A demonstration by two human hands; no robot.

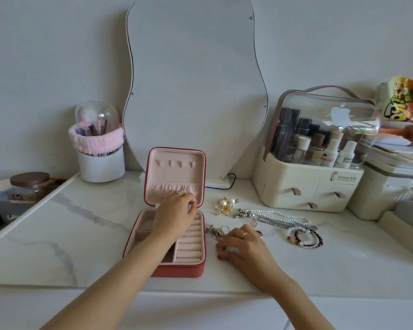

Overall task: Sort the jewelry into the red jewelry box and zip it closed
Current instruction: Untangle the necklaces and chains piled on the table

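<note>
Already open, the red fabric-covered jewelry box (177,270) with its pale pink velvet lining sits near the front edge of the white marbled tabletop (57,234), its lid propped upright toward the back edge. Our left hand (174,215) hovers over the ring rolls in the tray, fingertips pinched together near the hinge; whether it grips a small piece we cannot tell, since anything between the fingers is too small to make out.

Just right of the box, our right hand (243,246) rests on the tabletop with fingers curled down, touching the surface beside a tangled silver chain (216,231); it does not plainly hold anything. Behind it, toward the back edge, lies a cluster of gold and pearl earrings (225,206). Further right stretch a white pearl necklace (281,214) and a silver rope chain (286,222), then a stack of beaded bracelets (304,236) in red, white and green.

We judge all of it light. The chains and necklaces will be limp and prone to snagging, best lifted by the clasp or a mid-length pinch and lowered into a compartment. Earrings are tiny and slippery, needing a fingertip pinch. The bracelets likely stretch and can be hooked with one finger.
</note>
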